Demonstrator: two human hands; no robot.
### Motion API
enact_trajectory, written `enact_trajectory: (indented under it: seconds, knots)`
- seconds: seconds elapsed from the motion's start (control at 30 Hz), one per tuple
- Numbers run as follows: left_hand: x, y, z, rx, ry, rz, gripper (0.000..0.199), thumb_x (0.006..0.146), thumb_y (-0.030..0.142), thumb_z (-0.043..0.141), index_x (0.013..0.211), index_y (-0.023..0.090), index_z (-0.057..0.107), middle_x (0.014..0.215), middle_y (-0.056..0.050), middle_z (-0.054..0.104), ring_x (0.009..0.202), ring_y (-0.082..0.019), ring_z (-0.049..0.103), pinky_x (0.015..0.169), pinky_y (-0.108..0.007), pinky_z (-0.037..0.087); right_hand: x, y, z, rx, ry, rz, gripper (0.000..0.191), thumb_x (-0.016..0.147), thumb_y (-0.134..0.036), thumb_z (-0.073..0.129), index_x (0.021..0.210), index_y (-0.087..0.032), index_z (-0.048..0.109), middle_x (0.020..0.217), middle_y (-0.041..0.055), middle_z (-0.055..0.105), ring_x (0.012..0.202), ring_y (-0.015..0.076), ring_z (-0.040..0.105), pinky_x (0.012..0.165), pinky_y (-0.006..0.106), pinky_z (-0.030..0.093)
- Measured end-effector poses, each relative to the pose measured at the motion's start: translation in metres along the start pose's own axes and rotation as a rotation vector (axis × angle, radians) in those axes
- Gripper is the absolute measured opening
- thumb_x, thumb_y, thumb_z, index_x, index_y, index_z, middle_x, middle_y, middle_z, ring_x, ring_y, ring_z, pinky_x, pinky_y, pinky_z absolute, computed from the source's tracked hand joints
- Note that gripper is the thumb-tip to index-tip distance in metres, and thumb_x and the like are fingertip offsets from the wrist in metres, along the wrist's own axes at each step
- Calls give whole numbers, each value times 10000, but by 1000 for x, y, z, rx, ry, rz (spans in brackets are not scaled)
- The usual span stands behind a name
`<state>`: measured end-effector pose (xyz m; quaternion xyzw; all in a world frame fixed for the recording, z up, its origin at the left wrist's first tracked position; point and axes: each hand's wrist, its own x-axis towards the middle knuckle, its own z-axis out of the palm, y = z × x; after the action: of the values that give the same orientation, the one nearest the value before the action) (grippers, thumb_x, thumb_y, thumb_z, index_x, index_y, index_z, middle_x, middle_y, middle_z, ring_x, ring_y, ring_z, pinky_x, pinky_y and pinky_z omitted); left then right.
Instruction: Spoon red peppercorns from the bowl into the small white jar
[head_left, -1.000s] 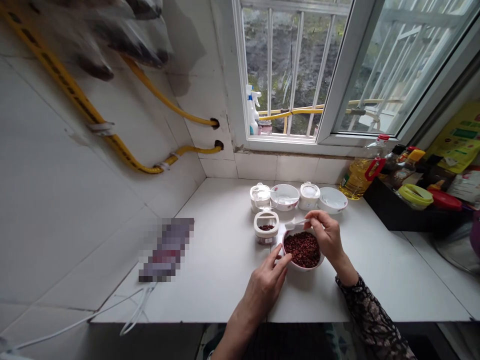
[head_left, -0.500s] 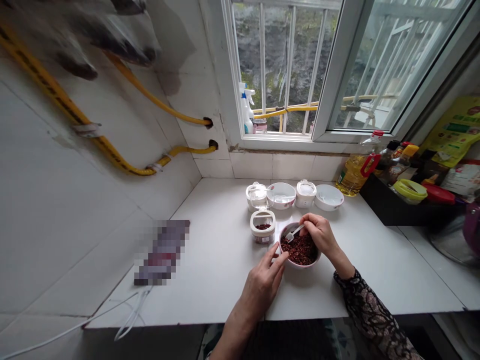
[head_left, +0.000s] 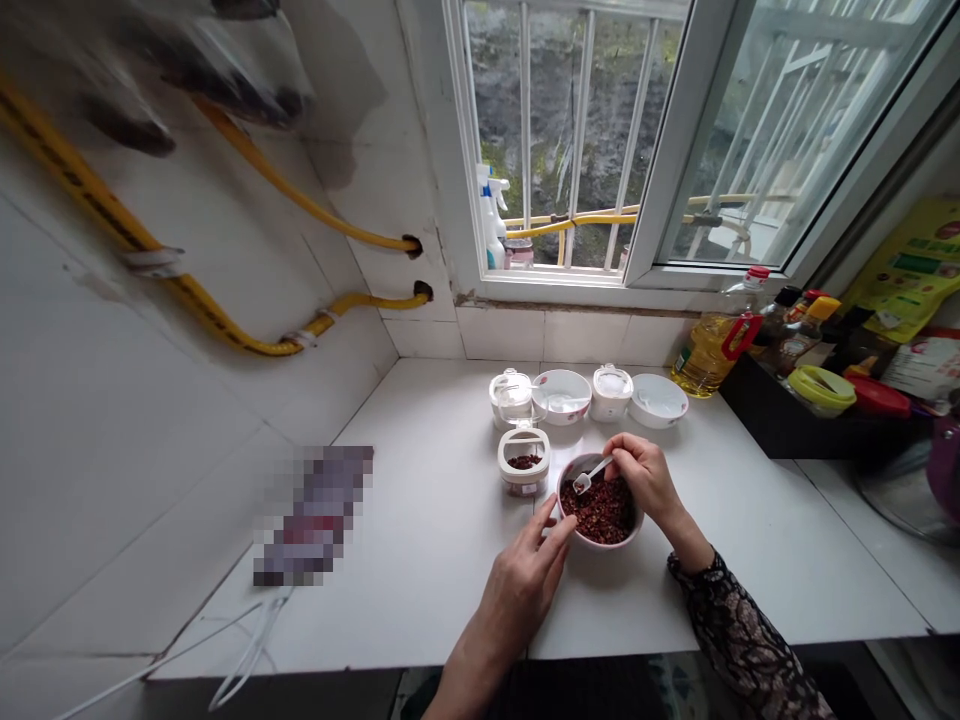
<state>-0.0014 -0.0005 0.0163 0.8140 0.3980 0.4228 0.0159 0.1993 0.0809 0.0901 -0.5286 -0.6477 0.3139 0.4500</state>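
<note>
A round bowl (head_left: 606,520) filled with dark red dried flakes stands near the front of the white counter. My right hand (head_left: 646,478) pinches the handle of a small white spoon (head_left: 583,481), whose scoop is over the flakes at the bowl's left side. With fingers apart, my left hand (head_left: 527,570) touches the bowl's left rim. Just left of the bowl is a clear jar (head_left: 524,475) with a cream rim and its lid raised; some of the same red flakes lie inside.
Behind stand a white-lidded jar (head_left: 511,395), a white bowl (head_left: 561,396), a second lidded jar (head_left: 612,393) and a shallow bowl (head_left: 658,401). An oil bottle (head_left: 705,350) and a black box (head_left: 772,415) of condiments are at the right. A blurred object (head_left: 315,515) lies left.
The spoon in my right hand has shifted slightly and its scoop shows a little higher above the flakes. My left hand stays at the bowl. The camera view has moved slightly.
</note>
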Motion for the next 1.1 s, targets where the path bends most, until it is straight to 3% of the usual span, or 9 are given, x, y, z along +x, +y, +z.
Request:
enact_trajectory:
  seconds: [0.13,0.23,0.5,0.77,0.97,1.1]
  knots:
    - [0,1,0,-3,19,-1,304,1008,139,410,1270,170,560,1312,-215,605,1029,-220,715,826,-289,612,-1,0,-2,-134,13,-71,187,806,-255,468,683,-243,609,502,-3,645,713,236,639,867,384,448]
    - [-2,3,-2,-20,10,-26,329,997,112,415,1289,171,553,1322,-211,599,1100,-234,691,869,-300,601,-2,1,-3,-187,0,-109,196,830,-241,466,700,-253,612,505,1,652,815,261,636,952,427,410]
    - [-4,2,-9,-123,-40,-60,359,976,76,458,1305,188,551,1394,-190,549,1165,-218,659,894,-260,586,-4,3,-5,-259,-74,-281,207,882,-140,431,787,-246,581,549,-53,621,536,167,554,1021,468,391]
    - [-3,-3,-21,-321,-222,-155,423,978,94,446,1380,218,490,1498,-155,419,1317,-215,539,1026,-308,516,-4,1,-6,-252,-50,-297,216,873,-96,434,806,-240,581,551,-61,615,550,162,550,998,464,415]
    - [-9,-5,-22,-327,-296,-175,467,973,108,471,1421,240,450,1528,-149,374,1292,-212,551,1035,-326,511,-4,0,-4,-122,-1,-130,204,851,-151,460,740,-235,608,512,-42,644,631,190,602,964,428,422]
    - [-7,-1,-19,-304,-248,-168,448,980,110,448,1407,247,463,1503,-146,405,1308,-212,539,1023,-321,519,-4,-1,-2,47,51,61,188,827,-242,475,715,-215,624,489,-15,638,590,193,605,750,352,478]
